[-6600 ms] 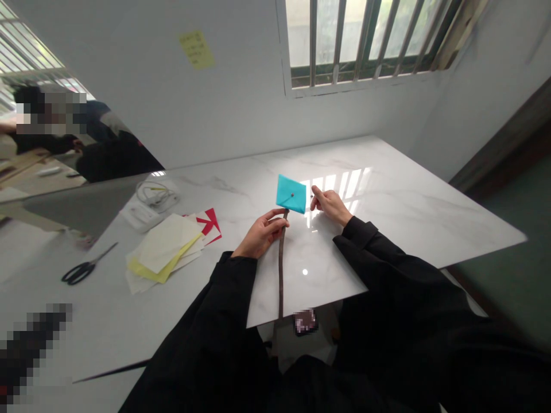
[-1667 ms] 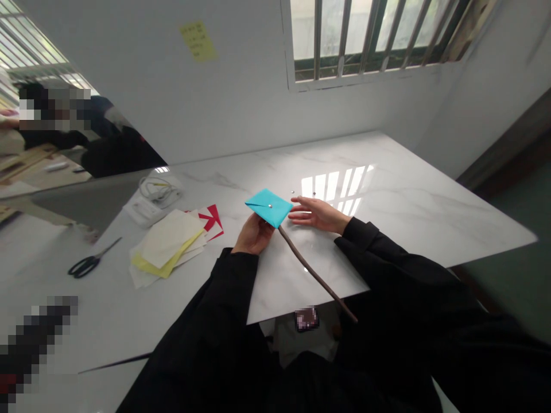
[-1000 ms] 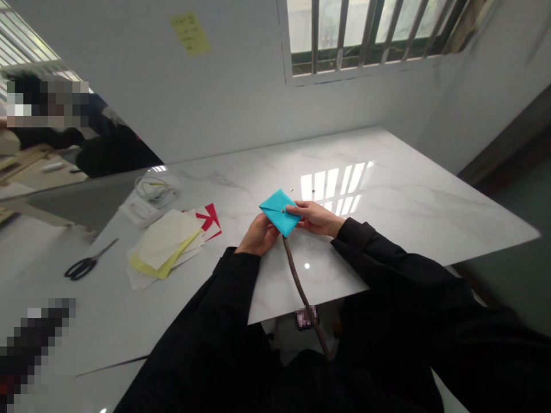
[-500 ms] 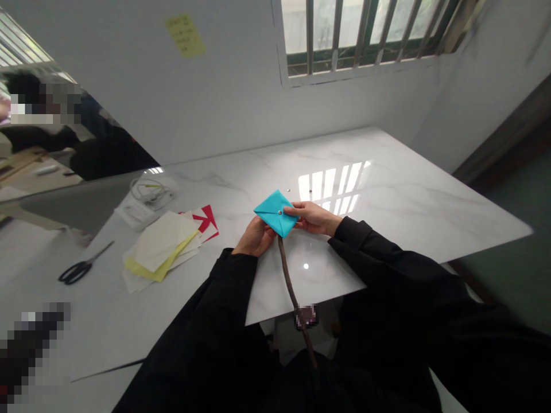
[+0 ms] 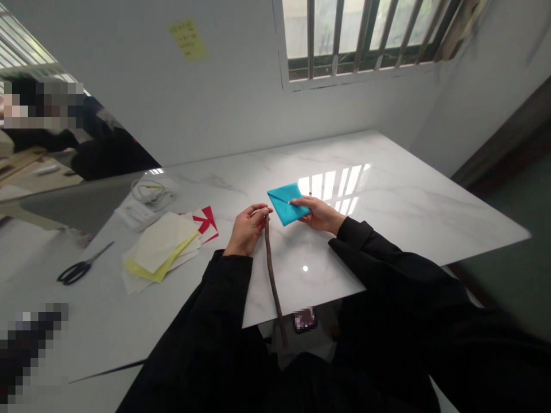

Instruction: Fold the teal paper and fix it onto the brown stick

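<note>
In my right hand (image 5: 321,215) is a bright blue folded paper square (image 5: 282,211), its flaps meeting at a small shiny stud near the middle. The thumb presses on top beside the stud and the fingers go underneath. My left hand (image 5: 247,230) pinches the upper end of a thin brown stick (image 5: 270,258), which hangs down past the table's front edge. A small gap separates these fingertips from the paper's left side; whether they also hold something tiny I cannot tell.
Left on the marbled table (image 5: 413,195) are black scissors (image 5: 77,271), cream and yellow paper sheets (image 5: 161,244), red paper scraps (image 5: 207,219) and a white cable (image 5: 150,195). A tiny dark piece (image 5: 310,194) lies behind my right hand. Another person (image 5: 103,137) sits at far left.
My left hand has moved left and slightly up with the stick, away from beneath the blue paper. My right hand has turned the paper and shifted it right.
</note>
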`<act>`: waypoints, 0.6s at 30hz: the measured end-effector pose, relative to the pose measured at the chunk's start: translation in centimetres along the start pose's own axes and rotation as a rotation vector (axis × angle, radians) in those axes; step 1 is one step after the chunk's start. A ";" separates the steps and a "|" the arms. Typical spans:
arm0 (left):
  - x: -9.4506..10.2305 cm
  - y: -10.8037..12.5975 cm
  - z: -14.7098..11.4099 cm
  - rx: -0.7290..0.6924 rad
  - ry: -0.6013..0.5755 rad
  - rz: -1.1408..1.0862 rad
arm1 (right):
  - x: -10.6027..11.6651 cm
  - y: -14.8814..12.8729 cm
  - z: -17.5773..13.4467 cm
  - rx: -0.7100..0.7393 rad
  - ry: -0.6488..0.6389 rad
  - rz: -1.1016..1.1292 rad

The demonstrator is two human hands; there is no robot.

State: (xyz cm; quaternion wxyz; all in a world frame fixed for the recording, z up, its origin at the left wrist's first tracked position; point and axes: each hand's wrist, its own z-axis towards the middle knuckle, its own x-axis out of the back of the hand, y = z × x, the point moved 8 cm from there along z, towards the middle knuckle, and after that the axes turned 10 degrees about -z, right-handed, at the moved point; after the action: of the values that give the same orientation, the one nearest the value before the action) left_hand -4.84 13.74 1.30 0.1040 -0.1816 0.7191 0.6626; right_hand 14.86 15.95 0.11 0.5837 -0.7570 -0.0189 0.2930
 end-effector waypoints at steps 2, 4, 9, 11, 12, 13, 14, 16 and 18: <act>0.9 0.8 0.4 -0.074 0.048 0.113 | 0.6 -0.3 -0.1 0.002 0.035 -0.024; 1.7 1.5 0.7 -0.152 0.078 0.234 | 1.0 -0.5 -0.2 0.001 0.064 -0.054; 2.5 2.8 0.6 -0.294 0.152 0.504 | 1.7 -1.0 -0.2 0.044 0.102 -0.119; 2.1 3.7 -0.2 -0.370 0.181 0.550 | 2.0 -1.1 -0.1 0.066 0.123 -0.156; 1.7 4.3 -0.7 -0.432 0.184 0.558 | 2.2 -1.1 0.0 0.076 0.137 -0.181; 1.0 5.0 -1.3 -0.509 0.173 0.568 | 2.4 -1.1 0.0 0.087 0.155 -0.213; 0.1 5.6 -2.1 -0.585 0.153 0.579 | 2.5 -1.2 0.0 0.101 0.176 -0.249; -1.5 6.3 -3.3 -0.662 0.091 0.579 | 2.8 -1.4 -0.1 0.137 0.217 -0.325; -3.0 6.0 -4.0 -0.643 0.004 0.560 | 2.7 -1.7 -0.3 0.184 0.249 -0.394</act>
State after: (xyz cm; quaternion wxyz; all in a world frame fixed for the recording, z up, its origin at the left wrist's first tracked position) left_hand -4.16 10.47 8.38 -0.1433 -0.0034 0.4977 0.8554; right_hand 17.77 17.26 0.53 0.6937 -0.7128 -0.0672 0.0783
